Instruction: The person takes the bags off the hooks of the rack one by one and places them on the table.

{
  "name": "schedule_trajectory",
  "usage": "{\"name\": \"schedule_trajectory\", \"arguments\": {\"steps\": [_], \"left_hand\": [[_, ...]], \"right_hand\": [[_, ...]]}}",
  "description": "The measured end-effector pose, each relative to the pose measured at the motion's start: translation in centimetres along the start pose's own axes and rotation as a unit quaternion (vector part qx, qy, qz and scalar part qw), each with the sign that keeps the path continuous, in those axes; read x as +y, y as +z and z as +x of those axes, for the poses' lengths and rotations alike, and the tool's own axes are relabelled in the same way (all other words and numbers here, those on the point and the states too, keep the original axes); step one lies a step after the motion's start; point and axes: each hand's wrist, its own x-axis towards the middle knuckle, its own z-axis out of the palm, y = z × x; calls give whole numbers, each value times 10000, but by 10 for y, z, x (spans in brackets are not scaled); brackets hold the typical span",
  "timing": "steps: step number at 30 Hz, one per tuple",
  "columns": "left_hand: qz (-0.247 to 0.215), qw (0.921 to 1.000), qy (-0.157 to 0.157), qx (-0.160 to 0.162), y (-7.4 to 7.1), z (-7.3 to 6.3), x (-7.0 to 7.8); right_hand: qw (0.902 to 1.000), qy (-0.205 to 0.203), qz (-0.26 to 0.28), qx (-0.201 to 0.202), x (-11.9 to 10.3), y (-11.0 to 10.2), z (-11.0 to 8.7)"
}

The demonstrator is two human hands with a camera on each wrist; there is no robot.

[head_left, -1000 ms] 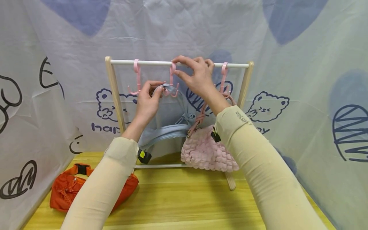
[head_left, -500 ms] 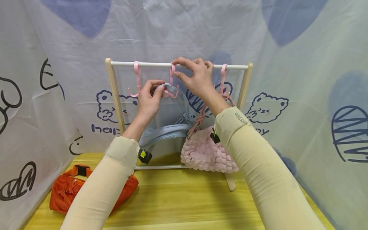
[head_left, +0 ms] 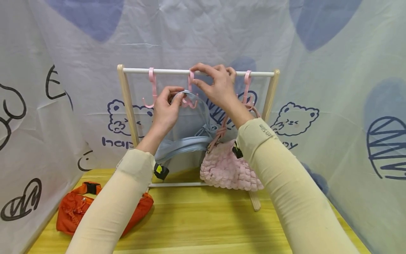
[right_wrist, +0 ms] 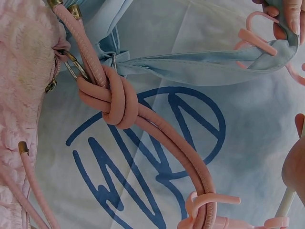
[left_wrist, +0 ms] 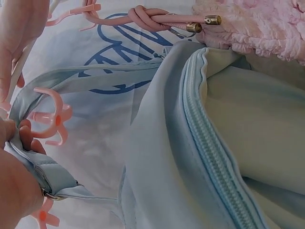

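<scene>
I saw the left hand (head_left: 165, 110) pinch the flat strap (right_wrist: 190, 71) of a pale-blue fabric bag (head_left: 182, 145), slung crosswise below; above, the right hand (head_left: 220, 86) pinched a pink plastic hook (head_left: 191, 79).

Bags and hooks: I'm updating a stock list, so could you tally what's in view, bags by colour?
Light blue bag: 1
Pink bag: 1
Red-orange bag: 1
Pink hooks: 3
Total: 6
</scene>
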Motion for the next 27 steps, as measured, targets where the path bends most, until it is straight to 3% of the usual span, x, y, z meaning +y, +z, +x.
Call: {"name": "schedule_trajectory", "arguments": {"steps": [14,27], "left_hand": [[589,9977,-8,330,4,2,3],[468,9983,15,347,6,-2,7]], "right_hand": [[10000,16,37,-1,-2,2,0],[9999,123,-21,26,-1,3,0]]}}
